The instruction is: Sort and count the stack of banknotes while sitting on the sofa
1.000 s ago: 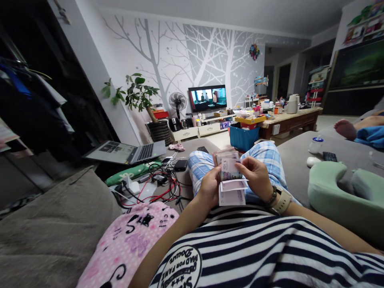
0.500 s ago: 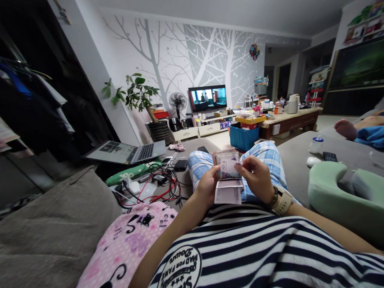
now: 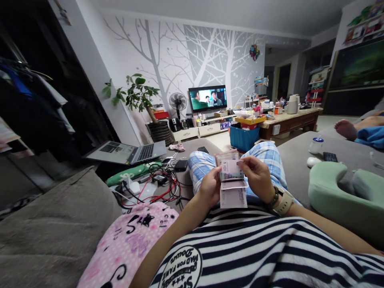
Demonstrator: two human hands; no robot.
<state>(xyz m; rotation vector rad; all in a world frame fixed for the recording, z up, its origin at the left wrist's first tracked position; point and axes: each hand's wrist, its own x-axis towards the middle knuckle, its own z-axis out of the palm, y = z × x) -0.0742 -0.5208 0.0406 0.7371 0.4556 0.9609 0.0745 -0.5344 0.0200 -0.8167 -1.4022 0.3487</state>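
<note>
Your right fingertips (image 3: 241, 162) pinch the top banknote (image 3: 230, 166) near its upper right corner; your left hand (image 3: 211, 186) clasps the layered paper stack (image 3: 221, 176) along its left edge, above soft blue-checked trousers (image 3: 268, 160). On the grey fabric sofa (image 3: 294, 150), glossy cables (image 3: 171, 186) tangle leftward, a smooth, curved green neck pillow (image 3: 325, 188) sits rightward, and crumpled pink cloth (image 3: 177, 147) lies near the far edge.

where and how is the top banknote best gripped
Probably pinch the top banknote near its upper right corner, coming from the right: it is thin, the right hand is at that corner, and the left hand holds the left side.
</note>
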